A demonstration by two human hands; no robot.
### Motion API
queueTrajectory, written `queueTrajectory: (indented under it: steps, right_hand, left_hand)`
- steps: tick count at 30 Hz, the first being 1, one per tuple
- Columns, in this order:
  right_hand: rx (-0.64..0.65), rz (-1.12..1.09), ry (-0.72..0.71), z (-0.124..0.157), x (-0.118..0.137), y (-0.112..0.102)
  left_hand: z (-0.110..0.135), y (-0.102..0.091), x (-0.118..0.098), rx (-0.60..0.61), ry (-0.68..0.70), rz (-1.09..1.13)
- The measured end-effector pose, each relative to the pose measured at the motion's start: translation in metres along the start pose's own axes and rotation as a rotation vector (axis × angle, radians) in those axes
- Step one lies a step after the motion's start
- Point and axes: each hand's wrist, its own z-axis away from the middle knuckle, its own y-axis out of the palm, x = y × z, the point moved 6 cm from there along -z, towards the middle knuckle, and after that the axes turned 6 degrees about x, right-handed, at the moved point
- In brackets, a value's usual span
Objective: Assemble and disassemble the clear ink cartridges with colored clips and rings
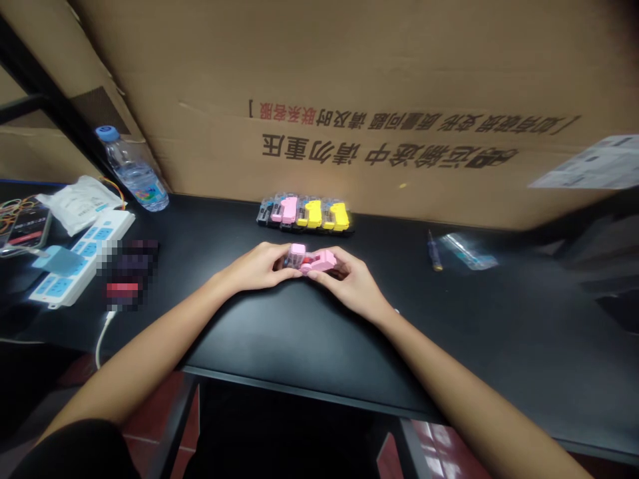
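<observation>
Between my hands, just above the black table, is a small pink toy pistol (pixel 319 261) with a clear section and a bit of red inside. My left hand (pixel 264 267) pinches its clear left end between thumb and fingers. On the pink right part, my right hand (pixel 352 279) has its thumb in front and its fingers behind, partly hidden. Behind my hands, against the cardboard, several similar toys stand in a row: a pink one (pixel 286 210), a yellow one (pixel 312 214), another yellow one (pixel 337 216) and a dark one (pixel 265 212) at the left end.
A large cardboard sheet (pixel 399 60) stands along the back of the black table (pixel 279 332). To the left are a water bottle (pixel 137 173), a white power strip (pixel 82 263), a white packet (pixel 82 203) and a phone (pixel 30 226). A screwdriver (pixel 434 251) and a clear plastic bag (pixel 468 251) lie right.
</observation>
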Motion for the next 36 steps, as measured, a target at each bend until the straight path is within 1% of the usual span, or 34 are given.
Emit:
queueTrajectory:
  steps: [3,6,8,9,12,17,19,22,24,28,29,31,33,34,35,36]
  right_hand:
    - [-0.046,-0.065,-0.009,-0.001,-0.004,-0.003]
    - [-0.097,-0.169,-0.008,-0.003,-0.01,-0.009]
    - [-0.112,-0.215,0.022,-0.003,-0.013,-0.012]
    - [-0.118,-0.235,0.044,-0.003,-0.014,-0.013]
    - [-0.105,-0.303,0.103,-0.001,-0.013,-0.011]
    - [0.035,-0.347,0.169,0.002,-0.012,0.004]
    - [0.047,-0.41,0.148,0.001,-0.012,0.005]
    - [0.041,-0.447,0.1,-0.001,-0.009,0.001]
    - [0.034,-0.367,0.089,-0.001,-0.006,-0.002]
    - [0.05,-0.135,0.09,-0.001,-0.001,-0.004]
    - [0.026,-0.12,0.089,-0.002,-0.001,-0.007]
    - [-0.074,-0.162,0.073,-0.002,-0.001,-0.016]
    - [-0.182,-0.223,0.041,-0.002,-0.002,-0.026]
    - [-0.221,-0.238,0.026,-0.002,-0.002,-0.029]
    - [-0.239,-0.234,0.018,-0.001,-0.001,-0.03]
    - [-0.229,-0.207,0.021,-0.001,0.0,-0.028]
  left_hand:
    - [0.0,0.0,0.001,-0.02,-0.015,0.048]
    - [0.002,-0.009,0.002,-0.149,0.011,0.09]
    - [0.004,-0.016,0.0,-0.229,0.065,0.034]
    - [0.005,-0.017,-0.002,-0.244,0.101,-0.013]
    - [0.006,-0.015,-0.009,-0.216,0.192,-0.133]
    - [0.006,-0.009,-0.01,-0.183,0.195,-0.166]
    - [0.005,-0.01,-0.01,-0.196,0.177,-0.175]
    - [0.003,-0.012,-0.006,-0.236,0.076,-0.108]
    - [0.0,-0.009,-0.003,-0.217,0.001,0.012]
    - [-0.004,-0.002,0.0,-0.117,-0.091,0.264]
    - [-0.004,-0.003,0.001,-0.123,-0.107,0.316]
    - [-0.003,-0.011,0.003,-0.187,-0.115,0.39]
    - [-0.001,-0.02,0.004,-0.266,-0.099,0.409]
    - [0.0,-0.023,0.004,-0.285,-0.09,0.404]
    - [0.0,-0.023,0.003,-0.279,-0.086,0.399]
    - [0.0,-0.021,0.002,-0.248,-0.086,0.394]
